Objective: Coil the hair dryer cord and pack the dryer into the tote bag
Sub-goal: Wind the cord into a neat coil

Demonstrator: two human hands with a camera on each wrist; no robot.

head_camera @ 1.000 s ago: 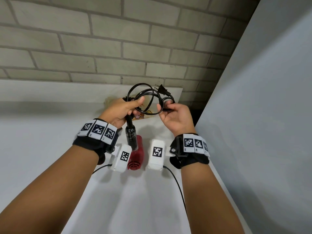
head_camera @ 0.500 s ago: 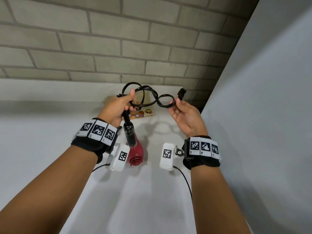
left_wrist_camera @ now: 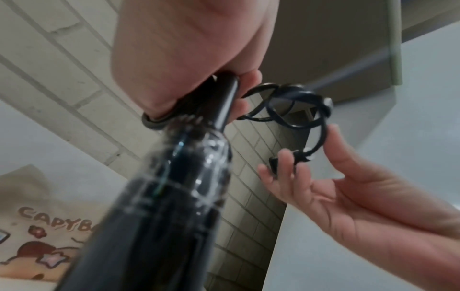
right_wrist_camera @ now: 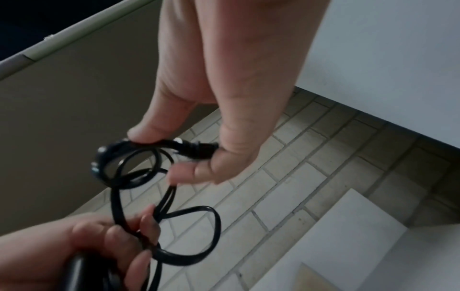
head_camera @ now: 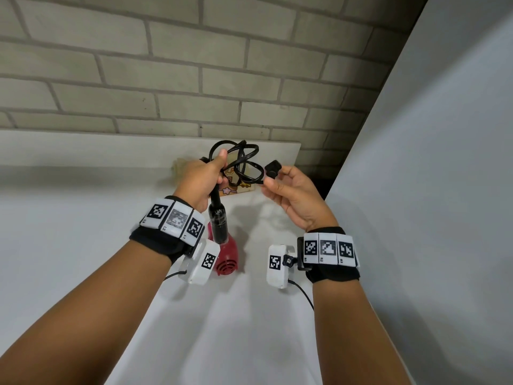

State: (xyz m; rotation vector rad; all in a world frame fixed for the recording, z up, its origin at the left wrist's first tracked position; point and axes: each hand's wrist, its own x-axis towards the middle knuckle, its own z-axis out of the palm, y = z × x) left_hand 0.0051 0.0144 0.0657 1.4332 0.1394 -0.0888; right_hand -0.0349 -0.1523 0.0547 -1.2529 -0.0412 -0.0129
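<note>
Inspector: Report the state of the left grip (head_camera: 201, 179).

Technician: Closed. The fingers wrap the end of the black handle of the hair dryer (head_camera: 230, 250). The thumb clamps gathered loops of the cord (right_wrist_camera: 115, 202) against the fist. The dryer hangs handle-up below the hand, with its red body and grille low over the white counter (head_camera: 83, 232). Contact with the counter: cannot tell.

Inspector: And the right grip (head_camera: 294, 195)?

Technician: Narrow pinch. Thumb and forefinger hold the cord right at the plug (head_camera: 273, 168). The other fingers are loosely spread. The plug projects above the fingertips.

Inspector: Cord condition?

Technician: Several uneven loops that cross one another, held in the air between the two hands. One short run links the coil to the right-hand pinch.

Inspector: Location of the tote bag (left_wrist_camera: 37, 216)?

Technician: On the counter beyond the hands, close to the brick wall (head_camera: 166, 79). Beige fabric with a cartoon print and lettering that begins "CAPYB". The dryer is outside it. A gray panel (head_camera: 430, 190) bounds the counter on the right.
</note>
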